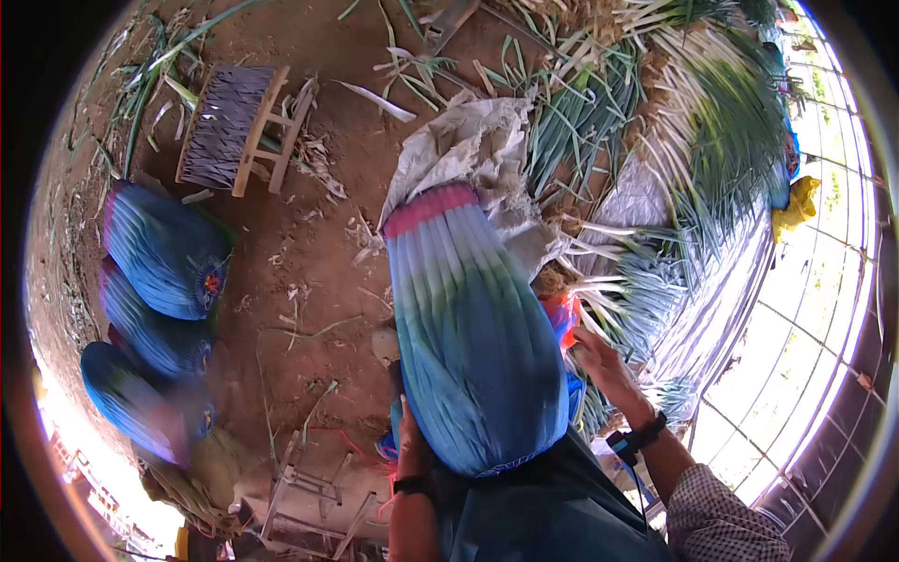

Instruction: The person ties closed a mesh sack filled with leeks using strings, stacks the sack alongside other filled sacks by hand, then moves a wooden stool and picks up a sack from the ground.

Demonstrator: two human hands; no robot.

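Nearest the camera, a long wrapped bundle lies between the hands, its blue end over dark clothing and its pink-banded end pointing away from them. Well to the left of the left hand, three similar bundles lie close together on the dirt floor. Beyond these, farther from the hands, stands a low stool with a woven seat. Ahead of both hands, a crumpled white sack sits by the bundle's far end. To its right, and beyond the right hand, loose green onions lie in heaps, some just beside the bundle.

Tilting seems the likeliest trouble: uneven support from the two sides could let the bundle roll off the lap. Pulling hard on the wrapping might also tear it or crease the leaves inside.

The hands are apart, one on each side of the bundle. The left lies along its lower left side; most of its fingers are hidden, so its grip cannot be told. The right has loosely bent fingers beside some red plastic at the bundle's right edge; whether it pinches this is unclear.
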